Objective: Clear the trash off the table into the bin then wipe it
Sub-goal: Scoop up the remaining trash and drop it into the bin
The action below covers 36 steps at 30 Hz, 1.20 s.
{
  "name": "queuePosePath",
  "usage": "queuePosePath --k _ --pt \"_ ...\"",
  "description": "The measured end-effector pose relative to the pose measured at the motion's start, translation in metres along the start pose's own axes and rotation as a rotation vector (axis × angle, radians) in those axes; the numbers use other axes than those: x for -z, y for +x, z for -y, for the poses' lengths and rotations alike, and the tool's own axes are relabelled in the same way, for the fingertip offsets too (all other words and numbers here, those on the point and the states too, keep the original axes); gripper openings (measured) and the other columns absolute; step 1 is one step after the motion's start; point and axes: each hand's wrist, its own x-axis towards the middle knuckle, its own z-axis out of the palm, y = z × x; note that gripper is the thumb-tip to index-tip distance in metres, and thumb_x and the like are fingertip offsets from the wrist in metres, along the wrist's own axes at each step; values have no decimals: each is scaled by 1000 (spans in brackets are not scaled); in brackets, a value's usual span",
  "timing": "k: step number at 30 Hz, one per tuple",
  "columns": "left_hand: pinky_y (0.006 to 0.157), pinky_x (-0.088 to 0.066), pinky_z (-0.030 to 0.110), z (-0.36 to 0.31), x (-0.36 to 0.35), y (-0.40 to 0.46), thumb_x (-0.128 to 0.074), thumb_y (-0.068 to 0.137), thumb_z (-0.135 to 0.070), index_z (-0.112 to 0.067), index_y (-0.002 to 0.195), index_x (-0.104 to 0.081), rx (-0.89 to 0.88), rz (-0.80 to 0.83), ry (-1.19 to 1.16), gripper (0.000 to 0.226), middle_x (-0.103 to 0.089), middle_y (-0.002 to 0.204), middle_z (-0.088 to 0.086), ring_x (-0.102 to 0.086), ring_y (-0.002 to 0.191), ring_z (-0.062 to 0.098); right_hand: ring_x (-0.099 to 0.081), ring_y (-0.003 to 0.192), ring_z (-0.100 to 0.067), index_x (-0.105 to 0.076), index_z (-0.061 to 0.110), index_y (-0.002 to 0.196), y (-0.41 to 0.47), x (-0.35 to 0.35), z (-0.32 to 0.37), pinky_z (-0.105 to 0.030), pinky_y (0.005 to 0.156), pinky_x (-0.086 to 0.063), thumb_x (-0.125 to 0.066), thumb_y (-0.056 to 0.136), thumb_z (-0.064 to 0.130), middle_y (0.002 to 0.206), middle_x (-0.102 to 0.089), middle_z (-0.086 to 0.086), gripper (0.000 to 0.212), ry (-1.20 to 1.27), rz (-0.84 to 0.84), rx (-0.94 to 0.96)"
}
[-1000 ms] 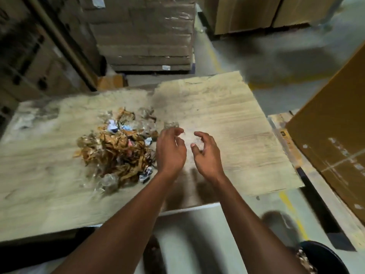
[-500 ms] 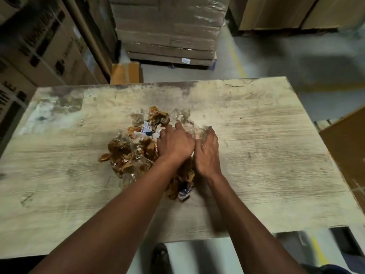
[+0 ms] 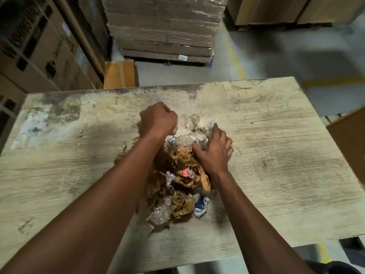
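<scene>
Fingers of my left hand (image 3: 158, 120) have curled at the trash pile's (image 3: 183, 171) far edge; right hand (image 3: 214, 151) now spread atop it, mid-table (image 3: 286, 155). Gathering begun; nothing binned.

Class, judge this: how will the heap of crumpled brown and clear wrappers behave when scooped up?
The heap of crumpled brown and clear wrappers is probably light and floppy: thin, creased film. Being loose, separate scraps, it would likely shed pieces. The clear plastic may slip between both hands.
</scene>
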Motion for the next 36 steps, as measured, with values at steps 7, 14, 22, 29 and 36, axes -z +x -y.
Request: queuePosePath --k 7,14,22,29,36 --pt "118 -36 54 34 -17 18 -43 112 -49 -29 160 -45 39 216 106 53 -37 165 9 -30 151 38 -25 152 -35 -4 30 173 15 -9 13 -56 122 -17 -79 89 41 176 -20 0 113 24 46 50" --pt "123 -41 46 13 -39 -5 -44 114 -29 -24 157 -53 -92 293 -122 45 -49 164 4 -50 146 28 -19 157 -44 -8 36 173 35 -12 27 -61 126 -14 -70 97 33 178 -20 5 98 -33 194 111" --pt "51 -51 18 12 -38 -9 -48 109 -7 -23 136 -69 -16 258 -262 38 -67 122 -1 -66 70 10 -35 129 -24 -39 44 161 38 -13 31 -50 113 -28 -43 92 29 149 -47 5 71 85 171 119" --pt "88 -59 32 9 -36 3 -67 104 -12 -24 107 -80 92 281 -348 18 -77 119 3 -70 98 22 -38 129 -19 -51 38 134 36 -20 24 -46 101 -29 -32 88 79 153 -52 19 65 105 133 188" --pt "74 -47 28 7 -7 17 -58 110 -11 -18 127 -74 105 424 -470 25 -72 118 0 -63 90 11 -45 127 -26 -43 39 138 33 -27 26 -45 99 -28 -63 98 55 127 -65 6 48 13 33 204"
